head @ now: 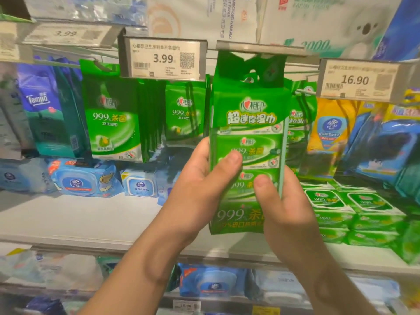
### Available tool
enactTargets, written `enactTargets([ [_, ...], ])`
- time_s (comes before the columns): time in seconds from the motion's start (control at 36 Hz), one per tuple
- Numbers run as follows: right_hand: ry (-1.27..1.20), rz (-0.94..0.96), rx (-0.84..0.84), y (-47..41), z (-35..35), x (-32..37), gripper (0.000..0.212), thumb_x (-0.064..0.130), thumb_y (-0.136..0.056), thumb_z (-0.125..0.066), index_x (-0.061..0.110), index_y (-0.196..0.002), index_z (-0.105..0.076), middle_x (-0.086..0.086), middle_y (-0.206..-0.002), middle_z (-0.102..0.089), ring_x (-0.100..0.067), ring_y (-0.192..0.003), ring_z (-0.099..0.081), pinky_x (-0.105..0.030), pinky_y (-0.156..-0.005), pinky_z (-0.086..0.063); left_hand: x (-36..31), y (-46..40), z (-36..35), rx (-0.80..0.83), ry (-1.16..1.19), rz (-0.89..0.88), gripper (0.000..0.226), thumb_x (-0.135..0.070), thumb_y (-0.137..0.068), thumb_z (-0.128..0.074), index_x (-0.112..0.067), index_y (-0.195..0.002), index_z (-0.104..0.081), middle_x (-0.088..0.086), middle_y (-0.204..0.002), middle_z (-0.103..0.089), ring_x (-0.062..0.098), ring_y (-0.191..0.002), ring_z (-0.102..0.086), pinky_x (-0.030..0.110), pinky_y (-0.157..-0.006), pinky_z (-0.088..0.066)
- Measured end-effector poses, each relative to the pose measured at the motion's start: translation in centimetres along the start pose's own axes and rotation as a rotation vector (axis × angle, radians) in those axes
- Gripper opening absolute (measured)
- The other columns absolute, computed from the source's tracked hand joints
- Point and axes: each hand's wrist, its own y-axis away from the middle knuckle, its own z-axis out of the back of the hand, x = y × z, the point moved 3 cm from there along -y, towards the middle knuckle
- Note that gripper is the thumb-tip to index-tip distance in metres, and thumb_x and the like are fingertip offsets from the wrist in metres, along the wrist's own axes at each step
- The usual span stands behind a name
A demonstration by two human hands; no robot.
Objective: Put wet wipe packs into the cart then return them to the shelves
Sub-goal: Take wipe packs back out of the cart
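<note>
Right now I hold a tall green wet wipe pack (248, 142) upright in front of the shelves, both hands clamped on its lower half. My left hand (204, 176) wraps its left edge, thumb pressed flat across the front at about the middle of the pack. My right hand (281, 201) grips the right edge lower down, thumb on the front, at roughly four o'clock from the left thumb. The two hands sit close together with only the pack between them. The pack's dark green hang tab (250, 62) reaches up to the grey rail (261, 47) at twelve o'clock; I cannot tell whether it is hooked on a peg. At ten o'clock from the pack hangs a price tag reading 3.99 (162, 59), with hanging green packs (111, 119) beneath it. At two o'clock is a 16.90 price tag (356, 80) above a yellow pack (327, 133). At four o'clock, flat green packs (341, 205) are stacked on the white shelf (91, 221). Blue lidded packs (81, 178) lie at eight o'clock.
</note>
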Motion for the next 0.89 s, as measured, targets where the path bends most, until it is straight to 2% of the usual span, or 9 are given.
enactTargets([
  [0.17, -0.077, -0.007, -0.019, -0.9, 0.0, -0.2, 0.023, 0.042, -0.092, -0.052, 0.032, -0.106, -0.067, 0.014, -0.100, -0.075, 0.000, -0.090, -0.070, -0.010, -0.072, -0.050, 0.1, -1.4, -0.2, -0.006, -0.012, 0.056, 0.035, -0.033, -0.090, -0.062, -0.023, -0.124, -0.061, 0.002, -0.117, -0.076, 0.019, -0.107, -0.073, 0.033, -0.085, -0.060],
  [0.31, -0.082, -0.063, -0.034, -1.9, 0.0, -1.2, 0.026, 0.048, -0.090, -0.053, 0.037, -0.108, -0.068, 0.011, -0.107, -0.075, -0.007, -0.100, -0.071, -0.035, -0.088, -0.057, 0.6, -2.2, -0.1, -0.040, -0.018, 0.090, 0.035, -0.033, -0.090, -0.060, -0.022, -0.123, -0.062, 0.005, -0.118, -0.076, 0.023, -0.108, -0.072, 0.040, -0.091, -0.059],
  [0.42, -0.049, -0.085, -0.024, -2.2, -0.1, -2.4, 0.023, 0.052, -0.089, -0.053, 0.044, -0.105, -0.068, 0.012, -0.106, -0.075, -0.006, -0.099, -0.070, -0.042, -0.093, -0.056, 1.6, -2.3, 0.3, -0.061, -0.015, 0.126, 0.037, -0.035, -0.090, -0.062, -0.022, -0.124, -0.061, 0.004, -0.120, -0.075, 0.024, -0.113, -0.071, 0.044, -0.096, -0.056],
  [0.47, -0.056, -0.092, -0.014, -2.0, -0.2, -2.9, 0.025, 0.050, -0.091, -0.054, 0.041, -0.111, -0.067, 0.009, -0.109, -0.075, -0.010, -0.103, -0.070, -0.044, -0.093, -0.055, 2.0, -2.2, 0.6, -0.059, 0.011, 0.130, 0.037, -0.035, -0.090, -0.065, -0.022, -0.124, -0.061, 0.005, -0.119, -0.075, 0.022, -0.109, -0.072, 0.038, -0.089, -0.058],
  [0.56, -0.077, -0.085, 0.016, -1.8, -0.3, -3.6, 0.024, 0.048, -0.095, -0.057, 0.036, -0.114, -0.066, 0.010, -0.106, -0.075, -0.007, -0.097, -0.071, -0.032, -0.086, -0.056, 2.6, -1.8, 1.1, -0.060, 0.020, 0.123, 0.039, -0.032, -0.091, -0.065, -0.019, -0.127, -0.059, 0.004, -0.119, -0.075, 0.018, -0.104, -0.073, 0.029, -0.081, -0.059],
  [0.64, -0.117, -0.072, 0.023, -2.1, -0.4, -3.7, 0.028, 0.040, -0.092, -0.061, 0.017, -0.107, -0.064, 0.019, -0.077, -0.071, 0.005, -0.067, -0.063, -0.010, -0.064, -0.047, 3.7, -1.5, 2.3, -0.138, -0.052, 0.098, 0.045, -0.029, -0.090, -0.073, -0.018, -0.131, -0.058, 0.002, -0.122, -0.074, 0.018, -0.109, -0.072, 0.029, -0.083, -0.059],
  [0.72, -0.146, -0.067, 0.016, -2.6, -0.3, -4.3, 0.029, 0.036, -0.092, -0.069, 0.012, -0.108, -0.066, 0.012, -0.079, -0.073, 0.000, -0.069, -0.065, -0.012, -0.064, -0.048, 4.7, -1.2, 3.6, -0.267, -0.157, 0.052, 0.054, -0.033, -0.082, -0.080, -0.022, -0.131, -0.061, -0.001, -0.120, -0.074, 0.020, -0.111, -0.071, 0.033, -0.083, -0.060],
  [0.78, -0.122, -0.044, -0.001, -3.1, -0.3, -4.5, 0.031, 0.037, -0.090, -0.069, 0.010, -0.104, -0.067, 0.015, -0.065, -0.061, 0.000, -0.056, -0.053, -0.012, -0.055, -0.042, 5.1, -1.2, 4.2, -0.311, -0.160, 0.030, 0.054, -0.030, -0.082, -0.080, -0.021, -0.132, -0.063, -0.001, -0.119, -0.075, 0.020, -0.110, -0.072, 0.034, -0.082, -0.060],
  [0.89, -0.117, -0.060, 0.004, -4.4, -0.3, -5.3, 0.021, 0.012, -0.094, -0.064, 0.003, -0.112, -0.065, 0.021, -0.062, -0.064, 0.004, -0.057, -0.059, -0.006, -0.057, -0.043, 4.8, -2.0, 4.6, -0.327, -0.226, -0.032, 0.052, -0.028, -0.081, -0.076, -0.019, -0.131, -0.065, -0.004, -0.113, -0.077, 0.010, -0.102, -0.073, 0.025, -0.076, -0.058],
])
